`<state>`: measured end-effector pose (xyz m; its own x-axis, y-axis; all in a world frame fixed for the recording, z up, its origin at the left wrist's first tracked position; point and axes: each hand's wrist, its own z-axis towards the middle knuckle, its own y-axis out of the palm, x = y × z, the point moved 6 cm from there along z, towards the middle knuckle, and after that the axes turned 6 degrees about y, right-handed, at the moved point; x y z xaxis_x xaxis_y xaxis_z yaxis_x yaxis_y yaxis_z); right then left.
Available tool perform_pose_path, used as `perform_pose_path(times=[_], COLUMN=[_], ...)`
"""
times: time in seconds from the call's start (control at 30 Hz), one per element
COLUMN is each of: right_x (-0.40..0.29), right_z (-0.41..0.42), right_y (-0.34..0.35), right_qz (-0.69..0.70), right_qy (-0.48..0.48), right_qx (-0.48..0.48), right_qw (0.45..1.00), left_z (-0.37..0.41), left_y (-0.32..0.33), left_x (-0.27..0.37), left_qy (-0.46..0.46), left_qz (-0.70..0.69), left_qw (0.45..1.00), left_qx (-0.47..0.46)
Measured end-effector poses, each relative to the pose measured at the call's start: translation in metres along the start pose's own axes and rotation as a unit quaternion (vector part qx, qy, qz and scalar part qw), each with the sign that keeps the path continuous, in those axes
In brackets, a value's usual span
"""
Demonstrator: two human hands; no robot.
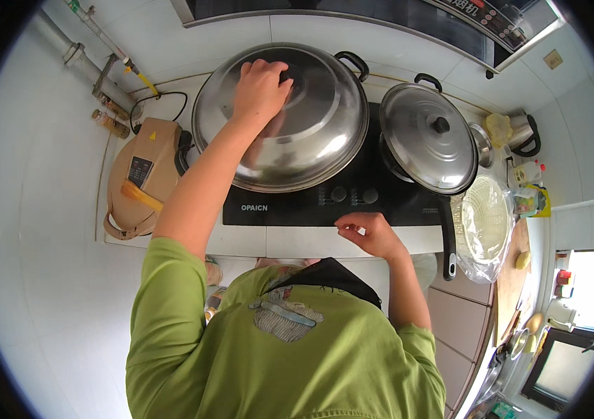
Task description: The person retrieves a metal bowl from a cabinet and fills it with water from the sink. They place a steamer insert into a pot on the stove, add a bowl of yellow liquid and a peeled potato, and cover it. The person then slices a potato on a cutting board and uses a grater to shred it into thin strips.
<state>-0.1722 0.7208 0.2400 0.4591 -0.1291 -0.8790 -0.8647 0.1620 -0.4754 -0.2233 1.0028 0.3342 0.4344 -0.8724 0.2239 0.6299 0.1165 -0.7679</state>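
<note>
My left hand (261, 90) is closed around the dark knob of a large domed stainless-steel lid (318, 149), and the fingers hide most of that knob. The lid covers a wide pan on the left side of a black gas cooktop (297, 210); one black side handle (353, 64) shows at its back right. My right hand (375, 234) hovers by the cooktop's front edge, fingers loosely curled, with nothing visible in it. It is just below two round control knobs (354, 195). To its right, a smaller lidded pan (428, 139) sits on the right burner, its long black handle (449, 241) pointing toward me.
A beige electric baking pan (145, 152) with a wooden-handled brush (141, 194) on it stands left. A cream plastic basket (483, 220) in clear plastic, a kettle (523, 135) and a wooden cutting board (512, 285) are at right. The range hood (339, 15) overhangs the back.
</note>
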Motion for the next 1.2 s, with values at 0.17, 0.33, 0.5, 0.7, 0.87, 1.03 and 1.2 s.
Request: perform_pose_path(times=[0.17,0.33,0.5,0.7,0.87,1.03,1.2], right_x=[0.032,0.091,0.111,0.099,0.114,0.12,0.106], right_z=[0.009,0.03,0.053,0.067,0.054,0.047,0.055], right_y=[0.004,0.015,0.02,0.028,0.028,0.034,0.036], right_qz=[-0.027,-0.105,-0.255,-0.328,-0.33,-0.32,-0.26], right_qy=[0.084,0.187,0.293,0.356,0.384,0.39,0.487], right_qx=[0.03,0.106,0.131,0.121,0.154,0.184,0.179], right_qw=[0.996,0.971,0.912,0.867,0.848,0.843,0.814], left_z=[-0.003,-0.004,-0.004,-0.034,-0.052,-0.05,-0.035], left_y=[0.001,-0.011,-0.051,-0.058,-0.051,-0.023,-0.006], left_x=[-0.003,-0.003,-0.045,-0.232,-0.348,-0.47,-0.546], left_qy=[0.004,-0.011,-0.029,-0.186,-0.314,-0.352,-0.232], left_qz=[-0.017,-0.075,-0.11,-0.029,0.053,0.095,0.288], left_qw=[1.0,0.996,0.993,0.98,0.948,0.93,0.921], left_qx=[-0.014,-0.044,0.034,0.069,-0.005,-0.047,-0.126])
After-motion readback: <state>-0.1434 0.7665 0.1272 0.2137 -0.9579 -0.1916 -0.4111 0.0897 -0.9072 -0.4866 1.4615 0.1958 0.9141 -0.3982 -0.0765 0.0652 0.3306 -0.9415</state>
